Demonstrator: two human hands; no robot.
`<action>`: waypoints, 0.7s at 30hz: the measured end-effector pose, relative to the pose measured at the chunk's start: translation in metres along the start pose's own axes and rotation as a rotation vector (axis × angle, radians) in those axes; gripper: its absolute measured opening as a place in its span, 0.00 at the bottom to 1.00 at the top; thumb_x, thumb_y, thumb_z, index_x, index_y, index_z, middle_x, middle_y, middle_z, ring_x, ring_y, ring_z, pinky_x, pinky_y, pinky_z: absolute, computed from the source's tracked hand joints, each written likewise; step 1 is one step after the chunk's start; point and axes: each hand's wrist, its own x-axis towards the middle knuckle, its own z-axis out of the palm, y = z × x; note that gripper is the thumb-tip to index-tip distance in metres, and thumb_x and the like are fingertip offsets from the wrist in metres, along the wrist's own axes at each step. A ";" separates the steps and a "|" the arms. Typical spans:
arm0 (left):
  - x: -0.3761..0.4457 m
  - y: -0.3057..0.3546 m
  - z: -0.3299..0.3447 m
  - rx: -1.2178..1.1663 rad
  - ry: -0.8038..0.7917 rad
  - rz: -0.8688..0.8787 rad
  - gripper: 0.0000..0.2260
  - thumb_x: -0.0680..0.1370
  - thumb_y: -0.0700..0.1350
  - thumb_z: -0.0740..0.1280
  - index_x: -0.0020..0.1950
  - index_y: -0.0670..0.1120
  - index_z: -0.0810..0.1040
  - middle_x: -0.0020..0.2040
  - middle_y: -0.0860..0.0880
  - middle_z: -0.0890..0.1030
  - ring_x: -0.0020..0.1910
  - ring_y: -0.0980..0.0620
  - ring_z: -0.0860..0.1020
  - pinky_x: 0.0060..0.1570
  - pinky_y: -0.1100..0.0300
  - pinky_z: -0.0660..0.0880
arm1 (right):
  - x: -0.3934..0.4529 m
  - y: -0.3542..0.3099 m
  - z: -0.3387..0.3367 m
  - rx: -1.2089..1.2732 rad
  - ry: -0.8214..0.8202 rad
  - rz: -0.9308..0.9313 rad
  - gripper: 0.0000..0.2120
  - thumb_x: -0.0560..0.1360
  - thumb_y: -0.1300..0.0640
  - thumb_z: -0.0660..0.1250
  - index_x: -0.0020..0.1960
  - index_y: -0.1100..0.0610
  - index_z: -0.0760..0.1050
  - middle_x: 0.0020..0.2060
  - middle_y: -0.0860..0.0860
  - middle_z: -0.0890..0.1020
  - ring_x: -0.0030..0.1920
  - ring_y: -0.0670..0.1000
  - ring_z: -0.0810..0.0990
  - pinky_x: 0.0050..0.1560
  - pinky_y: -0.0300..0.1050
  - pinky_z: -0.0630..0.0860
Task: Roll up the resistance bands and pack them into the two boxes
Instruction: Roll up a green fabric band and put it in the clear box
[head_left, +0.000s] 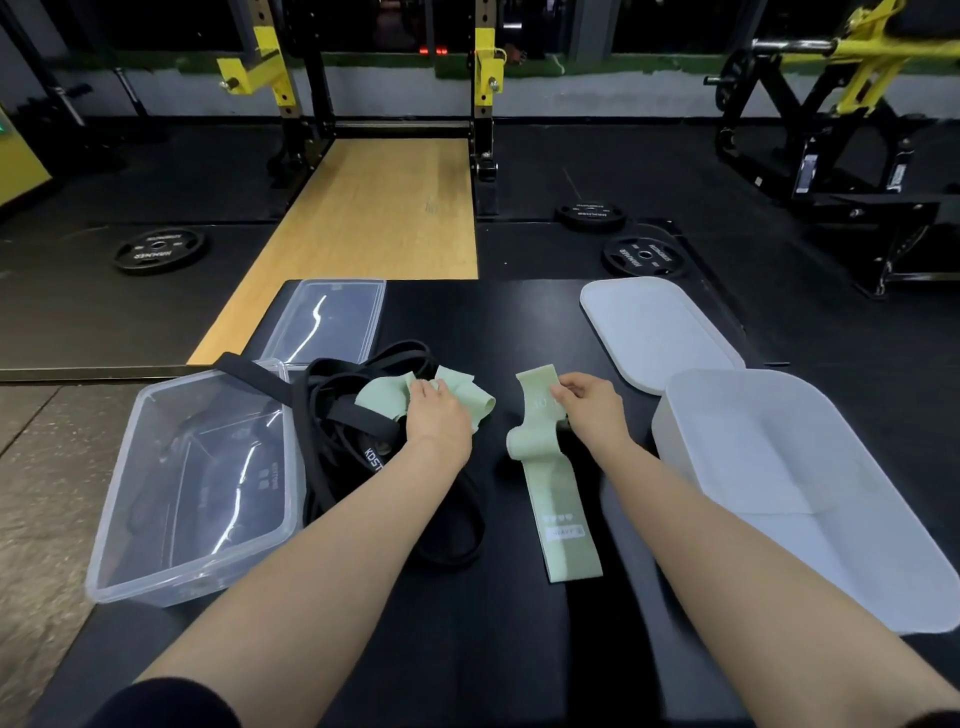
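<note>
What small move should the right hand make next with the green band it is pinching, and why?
Probably start rolling it from the pinched far end toward the near end. The right hand pinches the far end of the green band, which lies flat and unrolled on the black mat, while the white box beside it stands open.

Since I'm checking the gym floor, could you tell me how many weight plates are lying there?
3: one plate left of the wooden platform, two right of it, one behind the other.
</note>
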 end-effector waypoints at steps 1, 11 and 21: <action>0.000 0.001 0.002 -0.023 -0.001 -0.009 0.19 0.80 0.47 0.53 0.68 0.40 0.69 0.71 0.40 0.64 0.67 0.40 0.65 0.71 0.49 0.54 | 0.004 -0.002 0.001 -0.010 -0.002 -0.001 0.09 0.77 0.58 0.64 0.53 0.58 0.80 0.43 0.47 0.79 0.47 0.47 0.75 0.49 0.37 0.66; -0.001 0.003 0.005 -0.313 0.086 0.049 0.25 0.81 0.52 0.48 0.76 0.44 0.54 0.77 0.41 0.50 0.75 0.38 0.52 0.73 0.43 0.48 | 0.023 -0.010 0.013 -0.031 -0.062 -0.001 0.14 0.79 0.57 0.62 0.63 0.57 0.75 0.57 0.52 0.81 0.57 0.51 0.77 0.52 0.38 0.67; 0.001 0.014 -0.005 -0.349 0.142 0.035 0.29 0.81 0.57 0.47 0.78 0.47 0.43 0.78 0.43 0.46 0.76 0.40 0.45 0.72 0.39 0.47 | -0.023 0.008 0.003 -0.147 -0.057 -0.157 0.13 0.80 0.58 0.58 0.60 0.56 0.77 0.50 0.47 0.80 0.51 0.50 0.77 0.42 0.36 0.67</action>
